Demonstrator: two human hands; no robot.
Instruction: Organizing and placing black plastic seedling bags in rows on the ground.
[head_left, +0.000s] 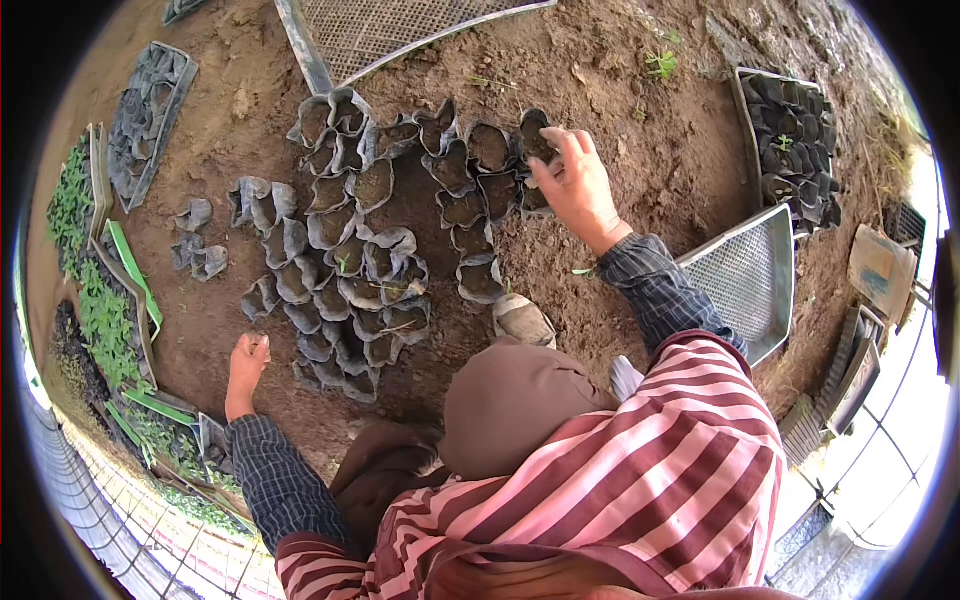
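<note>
My right hand (574, 180) is at the upper end of a row of soil-filled plastic grow bags, its thumb and fingers around the rim of a black grow bag (535, 135). Fingers bent, my left hand (250, 367) hovers over bare soil at the lower left, apart from the bags; whether it holds something small is unclear. Between the hands stand many grey-black grow bags (371, 185) in a cluster, most with dark soil inside. A small green sprout (343, 263) shows in one of them. Three small bags (208, 262) stand apart at the left.
A mesh-bottomed crate (405, 30) lies at the top, another crate (750, 277) at my right. Black bags fill a tray (746, 135) at the upper right and a tray (161, 139) at the upper left. Green seedlings (105, 322) line the left side. My shoe (523, 321) is near the bags.
</note>
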